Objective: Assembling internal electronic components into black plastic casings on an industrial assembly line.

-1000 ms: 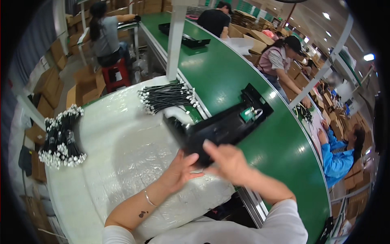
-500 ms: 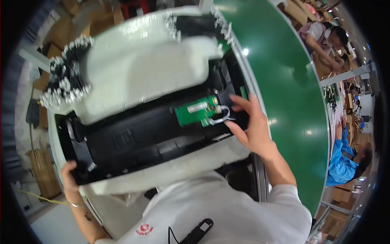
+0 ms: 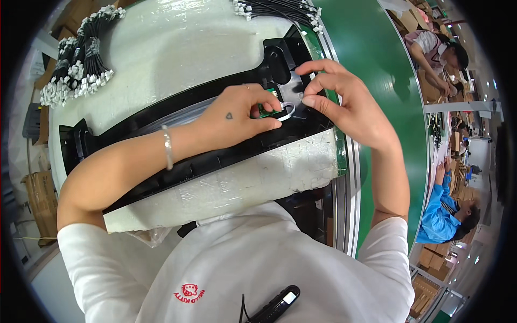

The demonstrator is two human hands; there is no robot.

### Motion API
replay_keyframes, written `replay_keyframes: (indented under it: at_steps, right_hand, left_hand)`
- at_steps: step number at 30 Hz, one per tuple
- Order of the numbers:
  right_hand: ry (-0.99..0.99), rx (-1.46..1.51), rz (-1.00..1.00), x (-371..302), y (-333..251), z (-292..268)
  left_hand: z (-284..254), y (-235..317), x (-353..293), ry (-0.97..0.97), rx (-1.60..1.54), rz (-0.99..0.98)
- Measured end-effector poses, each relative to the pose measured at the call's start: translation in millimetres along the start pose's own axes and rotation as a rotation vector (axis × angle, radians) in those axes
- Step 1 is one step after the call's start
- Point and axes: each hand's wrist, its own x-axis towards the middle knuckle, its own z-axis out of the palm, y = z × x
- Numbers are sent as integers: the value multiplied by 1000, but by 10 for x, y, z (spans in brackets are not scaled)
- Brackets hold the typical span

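Note:
A long black plastic housing [image 3: 180,101] lies open side up on a white foam-like pad. My left hand [image 3: 237,114] reaches across it, thumb and fingers closed around a small green circuit board [image 3: 265,111], most of which the hand hides. A short white cable [image 3: 291,111] loops out from the board's right end. Just to the right, over the housing's right end, my right hand [image 3: 347,105] has thumb and index finger bent together in a pinch. What lies between those fingertips, if anything, is too small to make out.
Bundles of black cables with white connectors lie on the pad [image 3: 177,40] at the far left [image 3: 91,59] and at the back [image 3: 280,9]. A green work surface [image 3: 385,156] runs along the right behind a metal rail. Beyond it sit two people, one in blue [image 3: 439,215].
My left hand has left the housing's near left corner and taken hold of the circuit board. My right hand has moved up slightly, its spread fingers now drawn into a pinch.

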Motion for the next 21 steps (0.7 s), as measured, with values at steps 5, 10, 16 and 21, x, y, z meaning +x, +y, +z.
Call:
replay_keyframes:
  at_steps: [5, 10, 16, 21]
  right_hand:
    - [-332, 209, 114, 75, 44, -129]
    - [-525, 270, 89, 241, 107, -120]
    - [-706, 388, 226, 330, 176, 79]
    - [-489, -51, 51, 182, 268, 446]
  left_hand:
    - [227, -208, 105, -6, -106, 56]
    - [248, -327, 175, -55, 270, 528]
    - [218, -448, 116, -163, 422, 525]
    - [251, -436, 100, -80, 401, 572]
